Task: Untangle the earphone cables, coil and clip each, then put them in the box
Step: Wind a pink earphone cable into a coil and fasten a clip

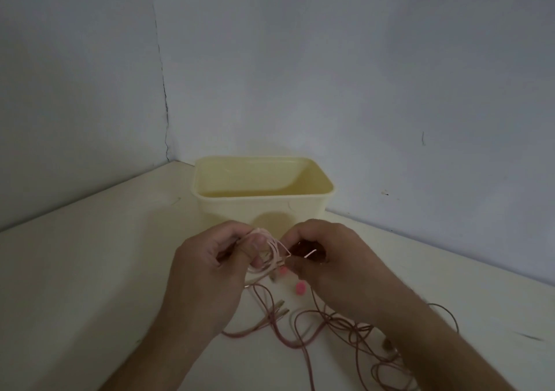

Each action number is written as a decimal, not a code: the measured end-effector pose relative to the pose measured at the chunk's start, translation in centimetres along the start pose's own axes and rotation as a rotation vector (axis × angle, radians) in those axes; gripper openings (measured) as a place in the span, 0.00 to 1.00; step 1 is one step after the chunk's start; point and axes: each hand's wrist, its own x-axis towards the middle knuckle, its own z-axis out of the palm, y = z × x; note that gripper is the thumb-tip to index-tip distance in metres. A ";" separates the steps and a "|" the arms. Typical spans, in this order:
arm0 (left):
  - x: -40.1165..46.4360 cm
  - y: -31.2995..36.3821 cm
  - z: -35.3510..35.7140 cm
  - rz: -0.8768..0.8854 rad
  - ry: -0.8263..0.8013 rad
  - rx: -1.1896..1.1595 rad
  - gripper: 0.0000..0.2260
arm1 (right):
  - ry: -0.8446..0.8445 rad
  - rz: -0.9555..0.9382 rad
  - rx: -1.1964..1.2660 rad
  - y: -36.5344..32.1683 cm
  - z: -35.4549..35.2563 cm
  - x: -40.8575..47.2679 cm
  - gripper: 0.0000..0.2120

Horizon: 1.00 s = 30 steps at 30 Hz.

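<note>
The left hand (pixel 207 266) grips a small coil of pale pink earphone cable (pixel 265 252), thumb through its loops; the right hand (pixel 322 258) pinches a strand at the coil's edge. Below lie tangled pink cables (pixel 327 327) on the cream table (pixel 90 285), with the open cream plastic box (pixel 261 192) just behind.

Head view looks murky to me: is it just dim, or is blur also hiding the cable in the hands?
Head view: dim, flat light with a grey-blue cast and soft shadows; slight softness on the left hand and right hand, so the coiled cable shows as pale loops only; the box and the loose cables read clearly enough; the wall corner bows from the wide-angle lens.
</note>
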 end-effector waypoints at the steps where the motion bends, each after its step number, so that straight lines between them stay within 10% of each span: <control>1: 0.0 -0.1 0.0 0.019 0.027 -0.001 0.08 | 0.004 0.023 0.006 -0.1 0.0 0.0 0.10; 9: 0.1 0.0 0.0 0.019 0.099 -0.082 0.10 | -0.127 0.213 0.234 -0.9 1.5 0.1 0.12; 14: 0.1 -0.1 0.1 0.028 0.087 -0.105 0.09 | -0.224 0.326 0.040 -1.1 1.9 0.0 0.35; 18: 0.1 -0.1 0.1 0.062 0.087 -0.112 0.09 | -0.185 0.323 -0.047 -0.8 1.0 -0.2 0.29; 30: 0.0 0.3 0.1 0.064 0.062 -0.201 0.07 | -0.057 0.232 0.706 -0.8 3.1 -0.1 0.09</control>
